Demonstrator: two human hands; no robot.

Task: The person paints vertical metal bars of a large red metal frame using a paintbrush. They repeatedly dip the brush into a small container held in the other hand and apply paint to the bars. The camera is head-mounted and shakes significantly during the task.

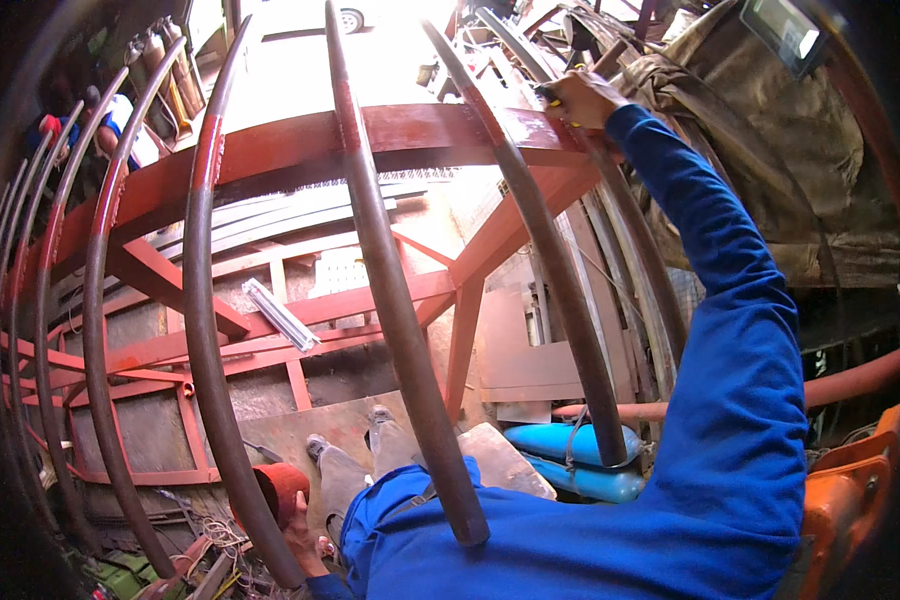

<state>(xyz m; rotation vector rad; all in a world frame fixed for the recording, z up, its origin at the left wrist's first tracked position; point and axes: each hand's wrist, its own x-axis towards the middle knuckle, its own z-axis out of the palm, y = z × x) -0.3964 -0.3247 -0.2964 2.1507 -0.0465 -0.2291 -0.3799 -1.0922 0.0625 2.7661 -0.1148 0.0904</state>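
My left hand (298,535), low in the head view, is closed round the side of a red paint pot (282,488). One of the bare pipes partly hides that hand and pot. Stretched far forward, my right hand (585,98) grips a small black and yellow tool that looks like a paintbrush (547,95); its bristles cannot be made out. That hand is over the red steel beam (420,132), beside the rightmost pipe (635,235). Dark steel pipes (375,235) cross the beam in a row, with glossy red paint on them around and beyond it.
Below lies a red steel frame (370,300) with a bundle of pale metal strips (280,315) on it. Blue cylinders (580,480) lie near my body, an orange object (855,490) at right. A brown tarp (770,150) hangs far right. Other people (120,125) are at far left.
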